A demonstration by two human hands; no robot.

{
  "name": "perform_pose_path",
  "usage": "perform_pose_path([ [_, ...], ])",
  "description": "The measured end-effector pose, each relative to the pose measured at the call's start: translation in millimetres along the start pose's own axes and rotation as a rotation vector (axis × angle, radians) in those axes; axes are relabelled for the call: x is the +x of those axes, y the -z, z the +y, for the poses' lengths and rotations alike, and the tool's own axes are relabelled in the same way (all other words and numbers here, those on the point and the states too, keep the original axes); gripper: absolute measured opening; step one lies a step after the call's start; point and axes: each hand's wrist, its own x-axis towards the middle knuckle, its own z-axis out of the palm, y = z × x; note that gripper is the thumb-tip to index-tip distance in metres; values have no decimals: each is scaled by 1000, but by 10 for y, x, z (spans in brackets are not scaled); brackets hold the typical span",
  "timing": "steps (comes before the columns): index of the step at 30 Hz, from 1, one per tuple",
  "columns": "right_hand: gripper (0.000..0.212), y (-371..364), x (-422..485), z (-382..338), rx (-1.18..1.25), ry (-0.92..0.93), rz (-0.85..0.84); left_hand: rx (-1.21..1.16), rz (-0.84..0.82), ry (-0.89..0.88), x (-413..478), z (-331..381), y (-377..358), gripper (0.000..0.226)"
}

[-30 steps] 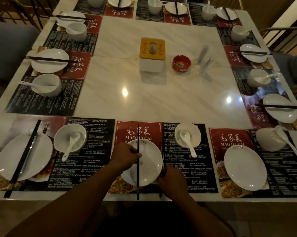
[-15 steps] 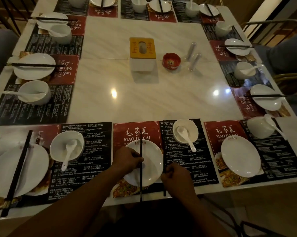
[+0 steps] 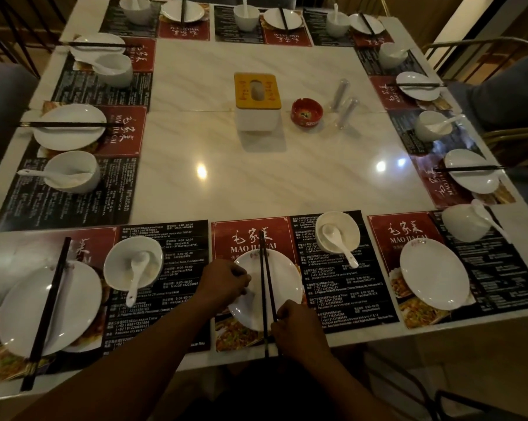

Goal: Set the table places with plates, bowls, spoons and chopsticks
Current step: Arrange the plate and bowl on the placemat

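From my remote seat I take the round white middle plate (image 3: pixel 287 281), on the near edge of the white marble table (image 3: pixel 256 183), as my mark. Far to its left lies a large white side plate (image 3: pixel 80 299) with a long black chopstick pair (image 3: pixel 48 308) laid across it; between that and my mark stands a white ceramic bowl (image 3: pixel 116 268) holding a white ceramic spoon (image 3: pixel 136 276). The left hand (image 3: pixel 223 287) sits over the mark's left rim, fingers curled; I cannot tell whether they grip it. A pair of thin black chopsticks (image 3: pixel 265 287) runs across the mark's middle, the far tips close together and the near ends past the rim. The right hand (image 3: pixel 299 329), at the mark's near right rim, pinches those near ends. Just right and beyond stands a small white bowl (image 3: pixel 352 229) with a white soup spoon (image 3: pixel 337 243) in it; further right lies a plain white plate (image 3: pixel 434 273), and beyond it a tilted white bowl (image 3: pixel 464 223). Well beyond the mark, at the table's centre, stand a yellow-topped white tissue box (image 3: pixel 258 100) and a red round ashtray (image 3: pixel 306 112).
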Motion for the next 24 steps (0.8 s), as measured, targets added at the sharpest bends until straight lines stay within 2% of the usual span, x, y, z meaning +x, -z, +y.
perform_pose_path([
  [6,15,53,52,1,-27,7,5,-4,33,-5,-17,-74,72,15],
  [9,16,133,125,-14,-6,-7,28,79,133,-72,-25,-104,118,23],
  [12,24,141,197,-102,48,-36,43,124,229,-103,-37,-120,156,22],
  [17,46,49,258,-251,-45,-43,4,114,224,-98,-42,-141,193,18],
  [24,37,38,310,-282,-60,-50,18,96,230,-106,-72,-179,234,19],
])
